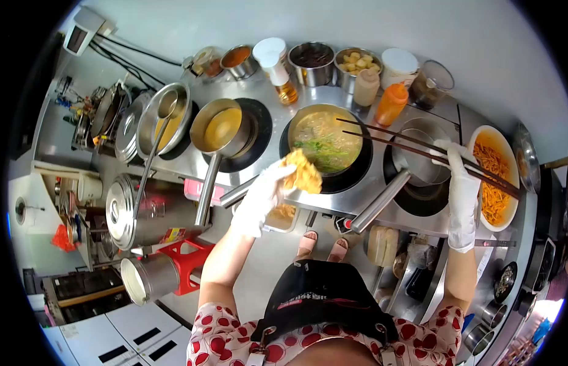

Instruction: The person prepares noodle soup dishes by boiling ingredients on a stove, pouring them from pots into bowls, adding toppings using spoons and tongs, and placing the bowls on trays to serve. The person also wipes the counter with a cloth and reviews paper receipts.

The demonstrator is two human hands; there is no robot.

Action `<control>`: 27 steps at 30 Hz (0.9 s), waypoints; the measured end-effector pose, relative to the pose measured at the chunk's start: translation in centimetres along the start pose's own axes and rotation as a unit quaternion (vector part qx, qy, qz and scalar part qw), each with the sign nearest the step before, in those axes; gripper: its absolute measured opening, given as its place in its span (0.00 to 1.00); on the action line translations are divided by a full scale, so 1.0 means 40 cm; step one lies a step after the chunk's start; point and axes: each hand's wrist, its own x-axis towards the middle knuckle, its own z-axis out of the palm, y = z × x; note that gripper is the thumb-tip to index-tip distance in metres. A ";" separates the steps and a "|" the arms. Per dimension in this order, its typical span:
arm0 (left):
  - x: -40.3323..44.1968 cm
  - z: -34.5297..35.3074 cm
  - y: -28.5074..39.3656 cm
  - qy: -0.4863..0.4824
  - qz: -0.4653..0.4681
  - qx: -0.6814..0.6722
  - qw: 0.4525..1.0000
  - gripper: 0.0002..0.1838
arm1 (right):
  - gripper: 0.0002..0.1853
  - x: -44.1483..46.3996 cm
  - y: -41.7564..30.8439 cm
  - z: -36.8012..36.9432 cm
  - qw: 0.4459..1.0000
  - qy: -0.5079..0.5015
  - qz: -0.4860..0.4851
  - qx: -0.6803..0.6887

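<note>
My gloved left hand (pixel 264 198) is closed on a golden-yellow fried piece (pixel 303 172), crinkled at its edges; I cannot tell its exact kind. It is at the near rim of a saucepan (pixel 326 135) of bubbling yellowish soup with green leaves on the surface. My right hand (pixel 460 189), also gloved, grips a pair of long dark chopsticks (pixel 412 139). Their tips point left, over the right side of the soup pan. Beneath the chopsticks, a second saucepan (pixel 412 165) sits on the right burner, close to my right hand.
Left of the soup stands a saucepan of yellow broth (pixel 222 129), beside a steel bowl with a ladle (pixel 168 105). Sauce bottles (pixel 391 105) and steel tubs (pixel 312 74) line the wall. An oval bowl of orange shreds (pixel 495 210) is at far right. Pan handles (pixel 381 201) jut past the counter's edge.
</note>
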 end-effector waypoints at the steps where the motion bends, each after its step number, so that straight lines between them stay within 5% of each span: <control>1: 0.062 0.018 0.010 -0.036 0.031 0.010 0.999 0.23 | 0.10 -0.012 -0.002 -0.017 1.000 -0.002 -0.016 -0.006; 5: 0.260 0.086 0.017 0.154 0.044 0.119 0.980 0.25 | 0.10 -0.061 0.005 -0.051 0.998 -0.022 -0.062 0.010; 9: 0.282 0.130 0.047 0.202 0.001 0.255 0.945 0.31 | 0.11 -0.099 0.021 -0.019 0.991 -0.093 -0.080 -0.048; 13: 0.181 0.164 0.070 0.168 0.152 0.336 0.914 0.23 | 0.11 -0.112 0.109 0.083 0.976 -0.171 -0.133 -0.031; 16: 0.080 0.155 0.025 0.133 0.390 0.529 0.741 0.20 | 0.12 -0.106 0.191 0.156 0.956 -0.221 -0.182 -0.070; 17: 0.035 0.164 0.002 0.058 0.424 0.586 0.688 0.25 | 0.13 -0.105 0.215 0.172 0.946 -0.241 -0.209 -0.057; 18: -0.022 0.210 -0.037 0.022 0.359 0.581 0.730 0.33 | 0.14 -0.111 0.212 0.186 0.931 -0.248 -0.249 -0.100; 20: -0.072 0.235 -0.107 -0.135 0.410 0.634 0.642 0.45 | 0.15 -0.148 0.195 0.222 0.911 -0.258 -0.282 -0.154; 21: -0.104 0.260 -0.133 -0.139 0.385 0.694 0.593 0.41 | 0.16 -0.162 0.171 0.245 0.912 -0.258 -0.274 -0.165; 22: -0.103 0.245 -0.167 -0.120 0.418 0.673 0.598 0.37 | 0.17 -0.163 0.145 0.261 0.922 -0.309 -0.202 -0.118; 24: -0.089 0.226 -0.188 -0.077 0.463 0.668 0.578 0.22 | 0.21 -0.174 0.157 0.284 0.908 -0.334 -0.204 -0.150; 26: -0.071 0.208 -0.185 -0.032 0.539 0.542 0.644 0.12 | 0.30 -0.142 0.145 0.276 0.881 -0.401 -0.167 -0.186; 27: -0.067 0.209 -0.171 -0.020 0.561 0.471 0.680 0.09 | 0.33 -0.119 0.170 0.272 0.915 -0.289 -0.198 -0.199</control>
